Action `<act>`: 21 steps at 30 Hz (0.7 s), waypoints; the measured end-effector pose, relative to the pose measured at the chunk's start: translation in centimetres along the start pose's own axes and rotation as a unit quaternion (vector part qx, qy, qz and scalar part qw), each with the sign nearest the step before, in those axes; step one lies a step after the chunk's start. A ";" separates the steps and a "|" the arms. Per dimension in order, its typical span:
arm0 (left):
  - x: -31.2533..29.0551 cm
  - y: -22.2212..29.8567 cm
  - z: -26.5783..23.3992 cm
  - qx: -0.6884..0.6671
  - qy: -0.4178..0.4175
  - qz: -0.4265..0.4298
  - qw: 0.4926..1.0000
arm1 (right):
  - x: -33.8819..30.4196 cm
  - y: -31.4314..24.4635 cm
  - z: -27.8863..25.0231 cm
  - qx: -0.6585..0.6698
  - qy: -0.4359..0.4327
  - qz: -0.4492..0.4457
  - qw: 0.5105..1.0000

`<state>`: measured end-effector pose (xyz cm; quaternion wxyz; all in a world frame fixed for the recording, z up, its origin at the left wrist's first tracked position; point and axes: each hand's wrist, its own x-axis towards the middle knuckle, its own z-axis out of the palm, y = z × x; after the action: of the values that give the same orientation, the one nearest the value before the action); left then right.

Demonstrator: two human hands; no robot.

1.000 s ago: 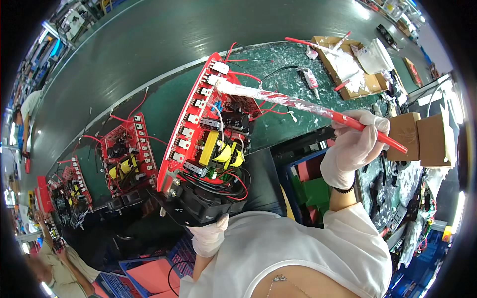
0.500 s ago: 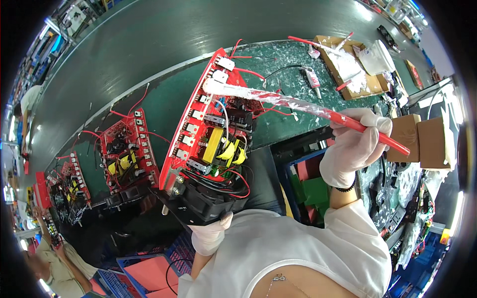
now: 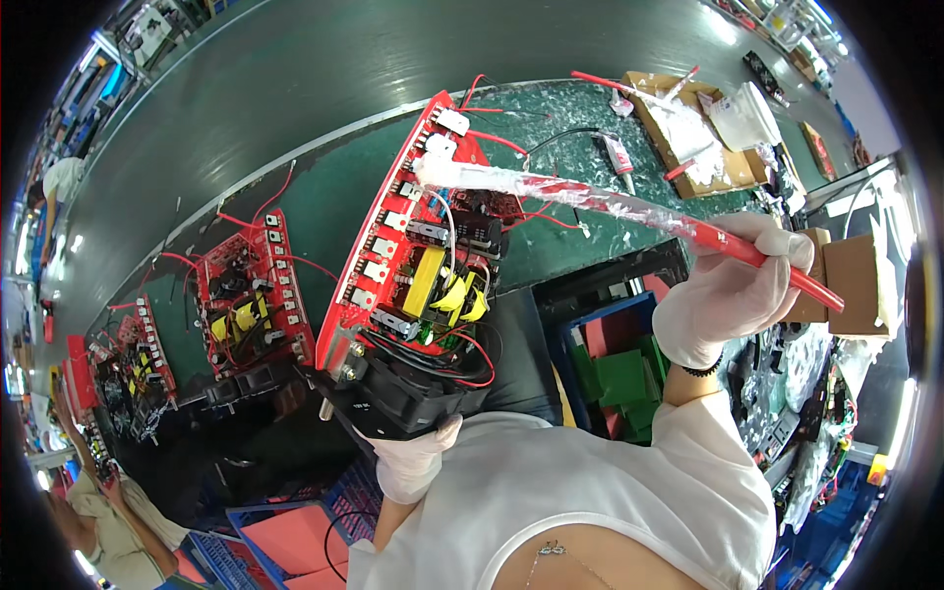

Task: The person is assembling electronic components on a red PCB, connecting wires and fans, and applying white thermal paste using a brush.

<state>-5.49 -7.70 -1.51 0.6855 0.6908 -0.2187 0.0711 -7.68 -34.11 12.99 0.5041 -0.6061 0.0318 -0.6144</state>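
Observation:
My left hand, in a white glove, is closed round the black fan end of a red circuit board assembly. The assembly is held tilted up, with a row of flat metal-tabbed parts along its edge and a yellow-wound transformer on it. Several of those parts near the top carry white paste. My gloved right hand grips a long red stick near its rear end. White paste coats the stick's front half, and its thick white tip touches or nearly touches the upper parts of the row.
Two similar red boards stand on the green bench to the left. At the far right lie a paste-smeared cardboard tray, a white tub and a small tube. Blue crates sit below; another person is at lower left.
My right hand has moved right and a little down, drawing the stick's tip slightly rightward. The top of the assembly has shifted slightly right, still in my left hand.

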 end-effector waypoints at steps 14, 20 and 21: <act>0.6 1.0 1.2 -0.104 0.033 0.009 0.994 | 0.8 -0.6 0.1 0.003 -0.132 -0.054 0.990; 0.7 1.2 1.1 -0.111 0.034 -0.022 0.993 | 1.0 -0.7 -0.5 0.007 -0.081 -0.080 0.993; 0.7 1.4 1.2 -0.113 0.035 -0.023 0.993 | 1.0 -0.9 -0.6 0.006 -0.082 -0.081 0.993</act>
<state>-5.70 -8.96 -0.02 0.7678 0.6109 -0.1856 0.0541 -8.37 -34.66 14.11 0.4577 -0.6521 -0.0625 -0.6012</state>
